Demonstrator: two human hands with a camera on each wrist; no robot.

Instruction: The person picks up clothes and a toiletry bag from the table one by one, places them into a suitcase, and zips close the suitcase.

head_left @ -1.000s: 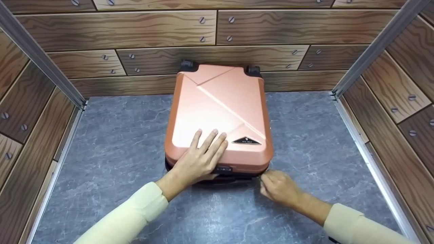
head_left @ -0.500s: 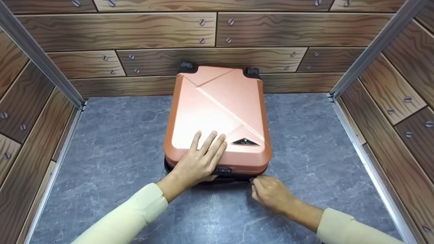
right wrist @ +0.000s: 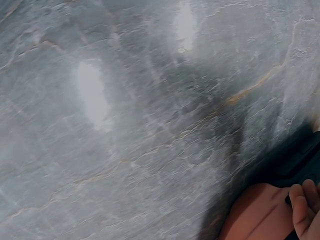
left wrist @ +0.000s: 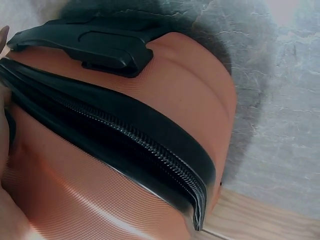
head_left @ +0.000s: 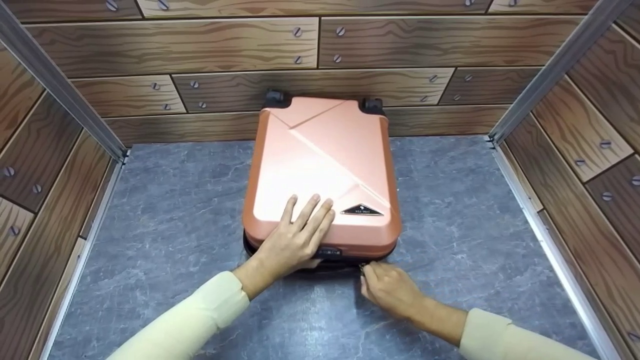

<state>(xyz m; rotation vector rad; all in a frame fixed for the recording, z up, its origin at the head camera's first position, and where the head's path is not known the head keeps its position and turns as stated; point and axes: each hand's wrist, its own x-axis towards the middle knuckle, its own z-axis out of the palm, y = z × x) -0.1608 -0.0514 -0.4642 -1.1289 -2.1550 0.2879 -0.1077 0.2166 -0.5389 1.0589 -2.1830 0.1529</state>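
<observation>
A rose-gold hard-shell suitcase (head_left: 320,160) lies flat on the floor, its wheels toward the back wall. My left hand (head_left: 295,240) rests on the lid's near end, fingers straight and spread. At the near edge, right of the combination lock (head_left: 330,252), my right hand (head_left: 392,290) pinches the zipper pull with curled fingers, which mostly hide it. In the left wrist view, the zipper (left wrist: 145,142) runs round the corner with a dark gap along its teeth, below the black carry handle (left wrist: 112,50). Curled fingers of the right hand (right wrist: 304,207) show at the right wrist view's corner.
The suitcase's wheels (head_left: 276,96) stand close to the wood-patterned back wall (head_left: 200,45). Similar panels rise on both sides, with metal rails (head_left: 555,260) along their bases. Grey marble-patterned floor (head_left: 175,200) surrounds the suitcase.
My right hand has slid left along the near edge, from the suitcase's right corner toward the lock, with the zipper pull pinched. My left hand has stayed in place on the lid.
</observation>
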